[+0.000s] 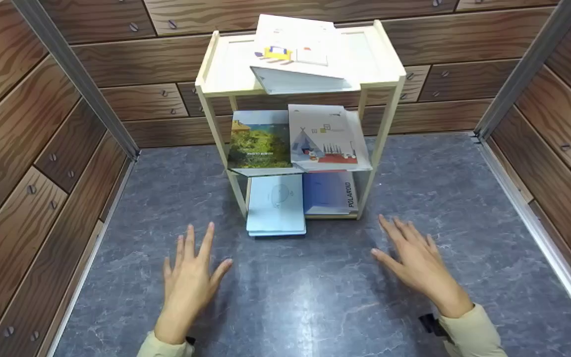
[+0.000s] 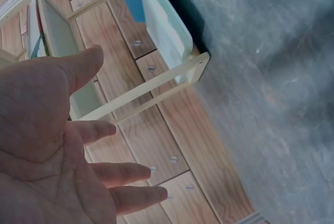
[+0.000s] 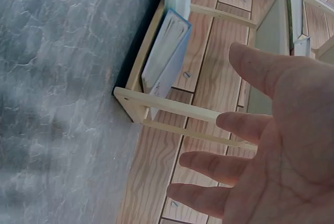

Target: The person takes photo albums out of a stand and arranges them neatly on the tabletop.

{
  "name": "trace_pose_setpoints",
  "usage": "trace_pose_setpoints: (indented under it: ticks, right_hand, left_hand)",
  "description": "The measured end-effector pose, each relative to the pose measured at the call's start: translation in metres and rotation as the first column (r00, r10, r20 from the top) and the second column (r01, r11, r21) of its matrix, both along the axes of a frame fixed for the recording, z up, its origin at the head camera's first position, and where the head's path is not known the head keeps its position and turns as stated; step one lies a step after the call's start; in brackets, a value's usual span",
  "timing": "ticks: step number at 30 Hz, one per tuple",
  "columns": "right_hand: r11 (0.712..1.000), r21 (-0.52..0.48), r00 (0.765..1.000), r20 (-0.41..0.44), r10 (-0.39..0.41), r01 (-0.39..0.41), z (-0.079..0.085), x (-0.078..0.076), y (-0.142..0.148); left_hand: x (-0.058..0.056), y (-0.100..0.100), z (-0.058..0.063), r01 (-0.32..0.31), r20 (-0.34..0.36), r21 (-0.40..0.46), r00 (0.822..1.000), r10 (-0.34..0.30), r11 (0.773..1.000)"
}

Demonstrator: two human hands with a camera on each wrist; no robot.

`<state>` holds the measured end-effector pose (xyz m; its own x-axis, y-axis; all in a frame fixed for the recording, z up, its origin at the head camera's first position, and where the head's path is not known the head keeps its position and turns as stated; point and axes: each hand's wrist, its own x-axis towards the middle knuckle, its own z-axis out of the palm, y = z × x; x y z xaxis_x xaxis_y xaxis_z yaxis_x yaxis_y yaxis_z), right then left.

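Fingers spread, my left hand (image 1: 189,280) hovers over the grey floor left of a small wooden shelf (image 1: 384,126), holding nothing. On the right side my right hand (image 1: 417,263) is likewise spread and bare. Between and beyond them the shelf carries books on three levels. A white book (image 1: 295,42) lies aslant on top, its near edge past the front. The middle level holds a green landscape album (image 1: 260,141) beside a white book with a tent drawing (image 1: 325,139). Below, a light-blue book (image 1: 276,203) juts out front, next to a blue POLAROID album (image 1: 330,193).
Wood-patterned panels (image 1: 285,54) stand behind the shelf and along both sides. Metal strips (image 1: 533,228) edge the grey marbled floor (image 1: 305,307). In the right wrist view, a shelf leg (image 3: 167,105) runs close behind my fingers.
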<state>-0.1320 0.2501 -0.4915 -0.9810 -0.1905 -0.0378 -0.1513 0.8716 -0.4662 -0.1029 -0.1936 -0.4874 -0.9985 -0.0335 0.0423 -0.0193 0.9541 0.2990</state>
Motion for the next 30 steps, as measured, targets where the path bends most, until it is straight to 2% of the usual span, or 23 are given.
trace_pose_setpoints:
  ticks: [6,11,17,23,30]
  right_hand:
    - [1.0,-0.006,0.997,-0.081,0.022,-0.023,0.013,-0.003,-0.001]
    - [0.997,-0.062,0.99,-0.137,0.03,-0.039,0.025,-0.005,-0.002]
    - [0.993,-0.103,0.987,-0.153,0.048,-0.065,0.041,-0.01,-0.005]
    - [0.984,-0.149,0.984,-0.165,0.069,-0.094,0.055,-0.017,-0.008]
    - [0.976,-0.193,0.981,-0.185,0.064,-0.1,0.071,-0.02,-0.01]
  left_hand:
    - [-0.003,0.002,0.014,0.039,-0.164,0.012,0.986,-0.037,0.999]
    - [-0.01,0.003,0.03,0.074,-0.252,0.066,0.966,-0.055,0.995]
    - [-0.018,0.008,0.05,0.111,-0.28,0.105,0.957,-0.078,0.988]
    - [-0.025,0.012,0.068,0.161,-0.325,0.151,0.94,-0.105,0.975]
    - [-0.034,0.021,0.088,0.212,-0.315,0.235,0.94,-0.132,0.949]
